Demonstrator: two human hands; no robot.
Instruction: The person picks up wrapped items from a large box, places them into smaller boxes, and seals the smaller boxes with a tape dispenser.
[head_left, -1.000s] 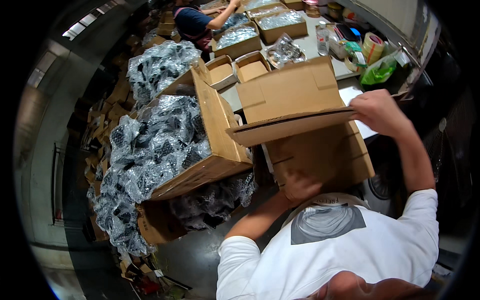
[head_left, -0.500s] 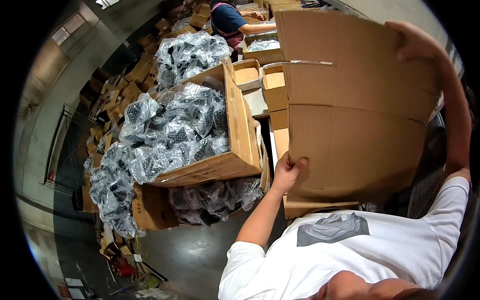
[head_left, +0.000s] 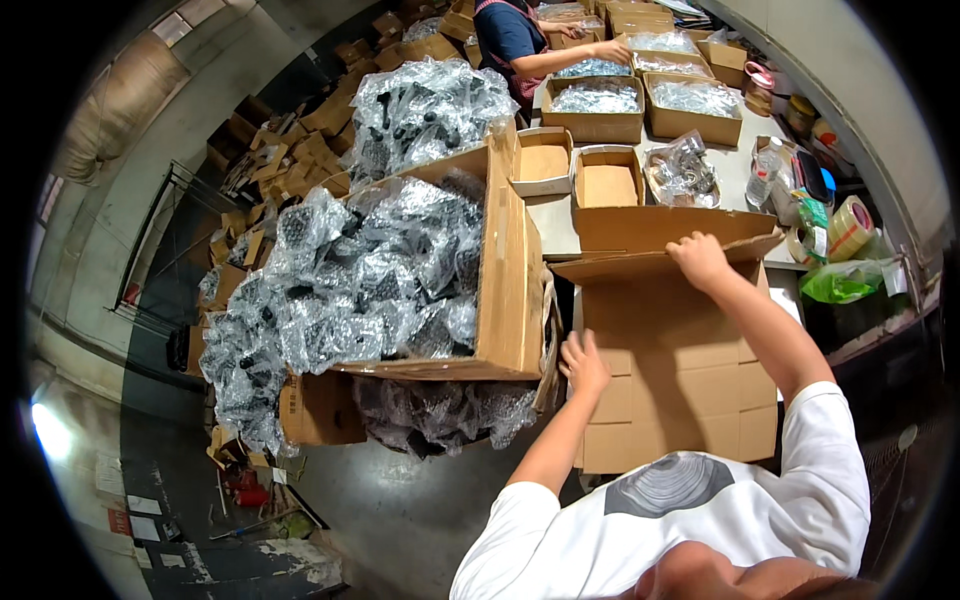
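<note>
A brown cardboard sheet (head_left: 690, 400), a flattened carton with cut flaps and creases, lies in front of me. Its far section stands folded up along a crease. Gripping the top edge of that raised section is my right hand (head_left: 700, 262), with the fingers curled over it. My left hand (head_left: 586, 366) is at the left edge of the sheet, fingers apart and holding nothing. Close beyond the raised flap sit a small open tray box (head_left: 608, 184) and a box of bagged metal parts (head_left: 684, 180).
To my left, a big open carton (head_left: 512, 290) overflows with bubble-wrapped dark items (head_left: 390, 275). Across the table, a co-worker's arm (head_left: 575, 60) reaches over boxes of clear-bagged pieces (head_left: 597, 97). A water bottle (head_left: 763, 172), tape rolls (head_left: 850, 225) and a green bag (head_left: 842, 282) are at the right.
The cardboard has come down from upright in front of me to lying flat, its far part folded up. My right hand lowered with it; my left hand released its edge.
</note>
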